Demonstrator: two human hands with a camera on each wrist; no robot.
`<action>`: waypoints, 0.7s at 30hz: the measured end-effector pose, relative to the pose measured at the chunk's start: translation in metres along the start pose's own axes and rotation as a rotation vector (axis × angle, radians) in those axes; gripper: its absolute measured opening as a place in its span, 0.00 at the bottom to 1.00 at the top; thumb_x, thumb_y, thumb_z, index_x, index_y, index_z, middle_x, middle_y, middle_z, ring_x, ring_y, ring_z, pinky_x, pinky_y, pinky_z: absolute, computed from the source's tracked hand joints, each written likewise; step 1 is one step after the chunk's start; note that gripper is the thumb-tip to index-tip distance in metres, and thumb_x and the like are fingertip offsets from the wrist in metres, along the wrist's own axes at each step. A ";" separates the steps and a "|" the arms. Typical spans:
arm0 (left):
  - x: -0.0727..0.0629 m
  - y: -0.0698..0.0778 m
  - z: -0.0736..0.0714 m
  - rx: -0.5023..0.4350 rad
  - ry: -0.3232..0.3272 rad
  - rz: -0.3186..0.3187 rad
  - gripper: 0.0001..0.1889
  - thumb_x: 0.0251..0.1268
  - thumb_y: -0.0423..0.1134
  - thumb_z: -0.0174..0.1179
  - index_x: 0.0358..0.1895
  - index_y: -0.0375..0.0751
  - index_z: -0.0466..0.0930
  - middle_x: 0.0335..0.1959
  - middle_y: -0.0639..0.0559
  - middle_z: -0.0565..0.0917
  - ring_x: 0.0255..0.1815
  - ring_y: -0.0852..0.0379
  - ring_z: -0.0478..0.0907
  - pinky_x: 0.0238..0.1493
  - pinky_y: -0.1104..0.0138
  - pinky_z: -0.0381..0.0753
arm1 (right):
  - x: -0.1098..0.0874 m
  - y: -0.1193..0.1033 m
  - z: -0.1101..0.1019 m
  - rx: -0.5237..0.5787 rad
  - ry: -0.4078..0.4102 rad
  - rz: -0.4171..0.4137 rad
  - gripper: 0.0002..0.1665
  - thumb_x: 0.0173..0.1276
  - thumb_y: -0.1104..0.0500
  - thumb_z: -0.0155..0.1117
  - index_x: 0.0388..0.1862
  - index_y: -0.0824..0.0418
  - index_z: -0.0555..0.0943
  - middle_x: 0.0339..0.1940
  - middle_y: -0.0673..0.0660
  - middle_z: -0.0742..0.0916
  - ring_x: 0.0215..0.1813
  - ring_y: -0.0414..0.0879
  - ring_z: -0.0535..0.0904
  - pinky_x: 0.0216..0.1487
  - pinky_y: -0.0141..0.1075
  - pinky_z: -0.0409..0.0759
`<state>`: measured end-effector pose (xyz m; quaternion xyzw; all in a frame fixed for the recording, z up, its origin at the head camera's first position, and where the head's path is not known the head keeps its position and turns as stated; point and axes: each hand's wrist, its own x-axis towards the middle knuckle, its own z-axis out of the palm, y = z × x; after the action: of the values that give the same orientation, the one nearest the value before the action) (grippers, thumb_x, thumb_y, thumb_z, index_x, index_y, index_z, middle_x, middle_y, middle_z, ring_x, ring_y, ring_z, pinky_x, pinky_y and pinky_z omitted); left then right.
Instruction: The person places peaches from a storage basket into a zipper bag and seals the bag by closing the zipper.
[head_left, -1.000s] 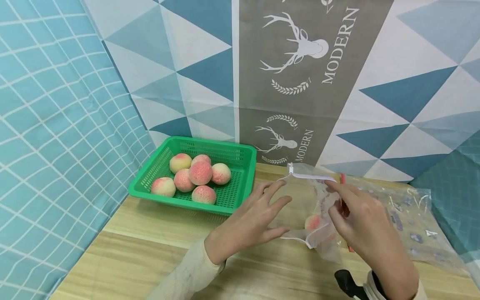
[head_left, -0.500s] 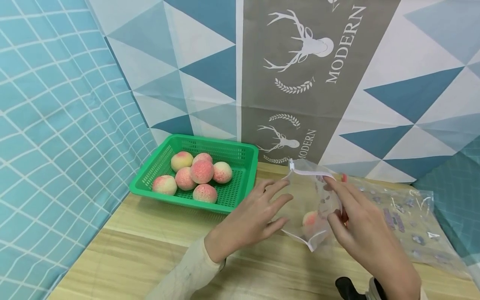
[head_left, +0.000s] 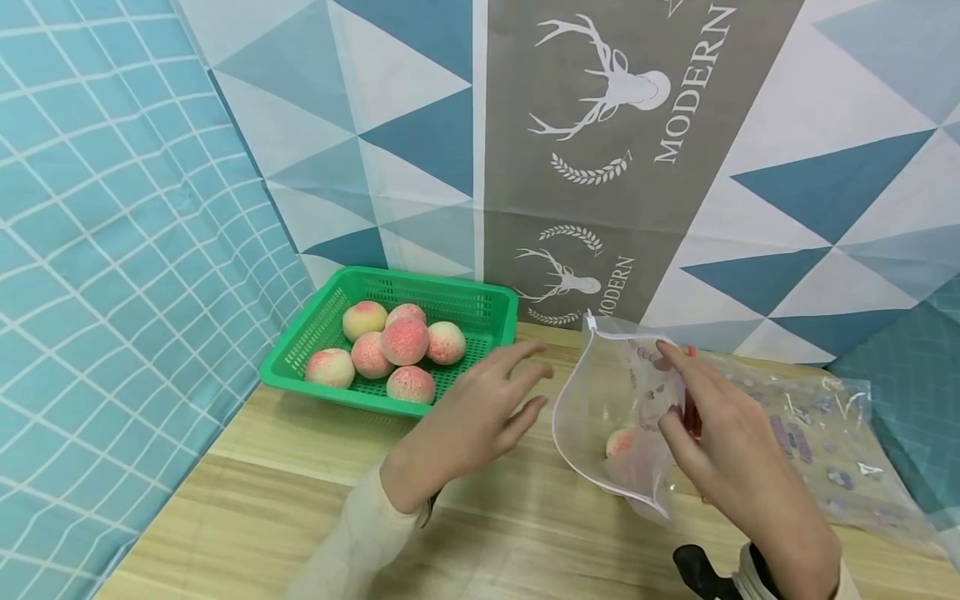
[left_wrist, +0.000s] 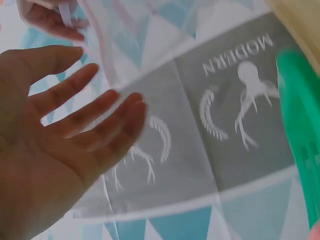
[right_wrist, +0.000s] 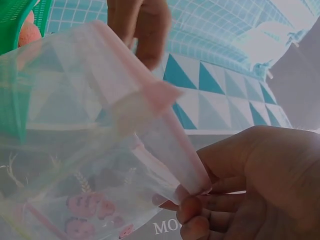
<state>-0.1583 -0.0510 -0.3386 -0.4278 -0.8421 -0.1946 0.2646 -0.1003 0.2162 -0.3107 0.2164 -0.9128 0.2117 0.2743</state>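
Observation:
A clear zip bag [head_left: 600, 400] stands with its mouth spread wide, a slider at its upper corner. Inside it, low down, sits a peach [head_left: 620, 443]. My right hand [head_left: 723, 433] pinches the bag's right edge between thumb and fingers; the right wrist view shows the grip on the zip rim. Just left of the bag, touching nothing, my left hand [head_left: 480, 408] hovers with spread, slightly bent fingers, near the green basket [head_left: 491, 346]. In that basket lie several pink-and-yellow peaches [head_left: 405, 342].
Another clear printed bag [head_left: 832, 467] lies flat on the wooden table [head_left: 300, 492] at the right, partly behind my right hand. A patterned cloth [head_left: 420, 150] hangs behind the table. A black handle-like piece [head_left: 701, 571] shows by my right wrist.
My left hand has come away from the bag's mouth and moved left toward the basket. The bag's mouth now gapes wider. My right hand keeps its hold on the edge.

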 end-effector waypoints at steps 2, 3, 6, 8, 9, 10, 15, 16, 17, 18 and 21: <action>-0.002 -0.008 -0.003 0.025 -0.033 -0.055 0.16 0.67 0.38 0.63 0.56 0.40 0.77 0.61 0.41 0.76 0.62 0.46 0.75 0.60 0.57 0.77 | 0.000 0.000 0.000 -0.002 -0.009 0.007 0.39 0.57 0.74 0.61 0.70 0.65 0.71 0.26 0.45 0.71 0.26 0.35 0.63 0.24 0.27 0.63; -0.003 -0.013 -0.005 0.033 -0.049 -0.081 0.18 0.68 0.38 0.63 0.58 0.39 0.76 0.62 0.41 0.76 0.62 0.45 0.75 0.60 0.56 0.77 | -0.001 0.000 0.000 -0.001 -0.015 0.011 0.39 0.57 0.74 0.61 0.71 0.64 0.71 0.26 0.46 0.71 0.26 0.35 0.64 0.24 0.28 0.63; -0.005 -0.027 -0.010 0.046 -0.089 -0.154 0.20 0.68 0.38 0.63 0.61 0.39 0.75 0.62 0.40 0.76 0.64 0.45 0.74 0.59 0.55 0.78 | -0.001 -0.001 -0.001 0.002 -0.029 0.019 0.40 0.56 0.74 0.62 0.71 0.63 0.71 0.26 0.45 0.72 0.27 0.35 0.64 0.24 0.28 0.64; -0.008 -0.037 -0.015 0.038 -0.096 -0.197 0.21 0.68 0.38 0.63 0.62 0.38 0.74 0.62 0.40 0.75 0.65 0.45 0.72 0.61 0.54 0.77 | -0.001 -0.002 0.000 0.005 -0.031 0.021 0.40 0.56 0.74 0.62 0.71 0.63 0.71 0.25 0.45 0.72 0.27 0.35 0.65 0.24 0.28 0.64; -0.009 -0.042 -0.018 0.035 -0.098 -0.220 0.21 0.69 0.38 0.62 0.63 0.38 0.74 0.62 0.41 0.75 0.65 0.45 0.72 0.60 0.54 0.77 | -0.001 -0.002 0.000 0.006 -0.030 0.021 0.40 0.56 0.74 0.61 0.71 0.63 0.71 0.24 0.45 0.72 0.27 0.36 0.65 0.24 0.28 0.64; -0.011 -0.046 -0.020 0.032 -0.097 -0.244 0.22 0.69 0.38 0.62 0.63 0.38 0.73 0.62 0.42 0.75 0.65 0.46 0.71 0.59 0.54 0.78 | -0.001 -0.002 0.000 0.005 -0.028 0.021 0.40 0.56 0.74 0.62 0.71 0.63 0.71 0.24 0.45 0.72 0.27 0.36 0.65 0.24 0.28 0.64; -0.017 -0.063 -0.031 0.015 -0.062 -0.317 0.20 0.70 0.37 0.57 0.63 0.37 0.74 0.62 0.43 0.74 0.63 0.46 0.72 0.59 0.54 0.77 | 0.000 -0.002 0.001 0.005 -0.027 0.014 0.39 0.55 0.73 0.61 0.70 0.63 0.72 0.24 0.45 0.72 0.27 0.36 0.65 0.24 0.29 0.64; -0.018 -0.065 -0.033 0.015 -0.057 -0.328 0.20 0.70 0.37 0.58 0.63 0.37 0.74 0.63 0.42 0.74 0.64 0.44 0.71 0.60 0.53 0.76 | 0.000 -0.002 0.001 0.007 -0.026 0.010 0.39 0.55 0.73 0.61 0.70 0.63 0.72 0.24 0.44 0.72 0.27 0.35 0.65 0.24 0.29 0.64; -0.018 -0.067 -0.035 0.009 -0.054 -0.341 0.20 0.70 0.37 0.58 0.62 0.36 0.75 0.63 0.41 0.74 0.64 0.43 0.71 0.62 0.51 0.74 | 0.001 -0.002 0.001 0.010 -0.024 0.006 0.39 0.55 0.73 0.61 0.69 0.63 0.72 0.24 0.44 0.72 0.27 0.35 0.65 0.24 0.28 0.64; -0.019 -0.069 -0.036 0.006 -0.055 -0.355 0.20 0.70 0.37 0.59 0.63 0.36 0.74 0.63 0.40 0.74 0.64 0.41 0.70 0.63 0.50 0.73 | 0.001 -0.002 0.001 0.012 -0.023 0.002 0.39 0.55 0.73 0.60 0.69 0.63 0.72 0.24 0.44 0.72 0.27 0.35 0.66 0.24 0.28 0.65; -0.021 -0.075 -0.038 -0.006 -0.068 -0.395 0.22 0.70 0.39 0.62 0.64 0.36 0.73 0.66 0.39 0.72 0.67 0.37 0.67 0.63 0.46 0.72 | 0.001 -0.002 0.002 0.019 -0.028 0.001 0.39 0.55 0.73 0.60 0.70 0.63 0.72 0.24 0.44 0.72 0.27 0.35 0.66 0.25 0.27 0.65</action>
<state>-0.1990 -0.1267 -0.3295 -0.2614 -0.9175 -0.2308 0.1913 -0.1009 0.2132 -0.3110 0.2213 -0.9146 0.2175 0.2593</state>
